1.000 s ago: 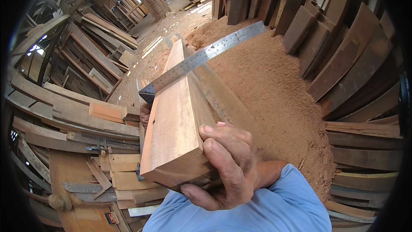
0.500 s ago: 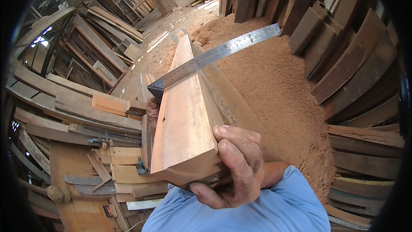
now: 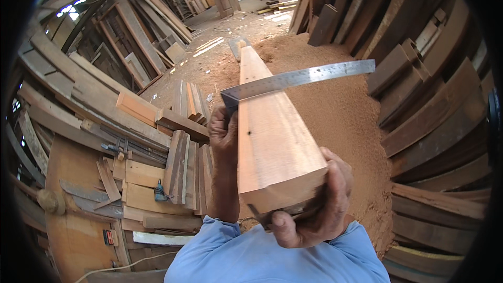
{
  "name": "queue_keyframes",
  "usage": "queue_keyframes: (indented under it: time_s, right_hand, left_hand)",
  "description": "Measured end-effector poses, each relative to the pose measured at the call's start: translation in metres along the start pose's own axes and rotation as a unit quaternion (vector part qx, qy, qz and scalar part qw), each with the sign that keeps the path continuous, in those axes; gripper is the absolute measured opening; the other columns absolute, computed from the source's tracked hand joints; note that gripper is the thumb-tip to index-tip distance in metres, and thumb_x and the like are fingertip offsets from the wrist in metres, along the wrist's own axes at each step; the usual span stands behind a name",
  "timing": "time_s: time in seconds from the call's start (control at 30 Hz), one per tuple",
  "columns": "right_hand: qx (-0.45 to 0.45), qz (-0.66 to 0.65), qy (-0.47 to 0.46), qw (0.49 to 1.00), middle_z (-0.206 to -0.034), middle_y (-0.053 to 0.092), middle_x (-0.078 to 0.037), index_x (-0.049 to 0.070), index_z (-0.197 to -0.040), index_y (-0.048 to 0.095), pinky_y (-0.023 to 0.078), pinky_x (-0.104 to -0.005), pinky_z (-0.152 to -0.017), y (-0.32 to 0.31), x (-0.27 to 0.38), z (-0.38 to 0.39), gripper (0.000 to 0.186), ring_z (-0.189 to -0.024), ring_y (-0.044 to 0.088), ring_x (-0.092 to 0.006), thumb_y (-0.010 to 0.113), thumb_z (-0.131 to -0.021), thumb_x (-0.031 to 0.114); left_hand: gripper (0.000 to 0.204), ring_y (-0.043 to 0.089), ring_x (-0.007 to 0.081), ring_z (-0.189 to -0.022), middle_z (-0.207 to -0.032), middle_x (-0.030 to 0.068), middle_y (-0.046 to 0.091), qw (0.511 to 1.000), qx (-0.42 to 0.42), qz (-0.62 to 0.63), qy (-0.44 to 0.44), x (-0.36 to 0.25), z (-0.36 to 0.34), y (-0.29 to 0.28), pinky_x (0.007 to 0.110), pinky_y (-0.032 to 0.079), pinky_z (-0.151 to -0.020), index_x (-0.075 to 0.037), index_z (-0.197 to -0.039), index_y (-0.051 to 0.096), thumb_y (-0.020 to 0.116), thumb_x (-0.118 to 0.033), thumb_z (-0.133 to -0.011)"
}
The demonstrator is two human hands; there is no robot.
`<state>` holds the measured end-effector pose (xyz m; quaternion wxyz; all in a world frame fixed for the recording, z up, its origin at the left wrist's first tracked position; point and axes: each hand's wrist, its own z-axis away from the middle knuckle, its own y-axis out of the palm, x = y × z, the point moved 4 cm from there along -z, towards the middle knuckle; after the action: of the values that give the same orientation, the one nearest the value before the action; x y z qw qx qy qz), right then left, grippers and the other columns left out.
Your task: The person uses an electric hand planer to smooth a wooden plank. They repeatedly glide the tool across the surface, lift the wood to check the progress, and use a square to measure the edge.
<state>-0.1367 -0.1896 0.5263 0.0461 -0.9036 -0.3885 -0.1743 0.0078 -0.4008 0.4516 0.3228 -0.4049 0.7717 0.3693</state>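
Observation:
A long squared wooden beam (image 3: 275, 141) points away from me, its sawn near end close to my chest. My right hand (image 3: 330, 207) is closed round the lower right of that end, with the thumb under the front. A metal try square lies across the beam; its steel blade (image 3: 319, 74) crosses the top face and sticks out past the right edge. My left hand (image 3: 222, 131) is closed on the square's dark stock (image 3: 229, 102) at the beam's left side. A small dark hole shows in the top face.
Sawdust (image 3: 335, 126) heaps over the floor to the right. Boards (image 3: 435, 110) lean along the right side. At left are stacked timber pieces (image 3: 181, 167), a teal power tool (image 3: 160, 191) and a wooden panel (image 3: 73, 178) with a round mallet-like head (image 3: 51, 201).
The beam and square have shifted right in the view, and the beam has turned slightly. My right fingers have moved from the top edge to the right side. More of my left hand shows.

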Motion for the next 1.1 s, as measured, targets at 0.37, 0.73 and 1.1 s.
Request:
queue_keyframes:
  time_s: [0.37, 0.73, 1.1]
  right_hand:
    - [-0.022, 0.100, 0.122, 0.987, -0.143, 0.053, -0.028, -0.014, -0.150, 0.040, 0.042, -0.0429, -0.111, -0.002, -0.004, -0.038, 0.087, -0.133, 0.054, -0.0327, 0.055, -0.098, 0.053]
    - [-0.073, 0.067, 0.075, 0.992, -0.145, 0.052, -0.029, -0.014, -0.151, 0.040, 0.043, -0.0437, -0.111, 0.009, -0.007, -0.050, 0.081, -0.132, 0.055, -0.0352, 0.057, -0.098, 0.045]
    - [0.001, 0.062, -0.052, 0.997, -0.154, 0.035, -0.030, -0.006, -0.152, 0.031, 0.034, -0.0483, -0.118, 0.026, 0.011, -0.028, 0.066, -0.142, 0.043, -0.0372, 0.047, -0.103, 0.036]
  left_hand:
    - [0.011, 0.060, 0.0087, -0.070, -0.088, 0.0018, 0.066, 0.941, -0.289, 0.156, 0.074, -0.010, 0.000, -0.046, 0.027, 0.053, -0.060, -0.008, -0.110, 0.061, 0.065, -0.015, -0.103]
    - [0.024, 0.053, 0.0080, -0.056, -0.067, -0.0014, 0.059, 0.866, -0.129, 0.472, -0.098, 0.040, 0.066, -0.054, 0.025, 0.047, -0.053, -0.003, -0.120, 0.063, 0.057, -0.023, -0.107]
    - [0.082, 0.025, 0.0336, -0.156, -0.171, 0.0183, 0.010, 0.970, 0.062, 0.069, 0.226, -0.012, 0.094, 0.046, 0.050, 0.030, -0.125, -0.030, -0.167, 0.012, 0.065, -0.029, -0.103]
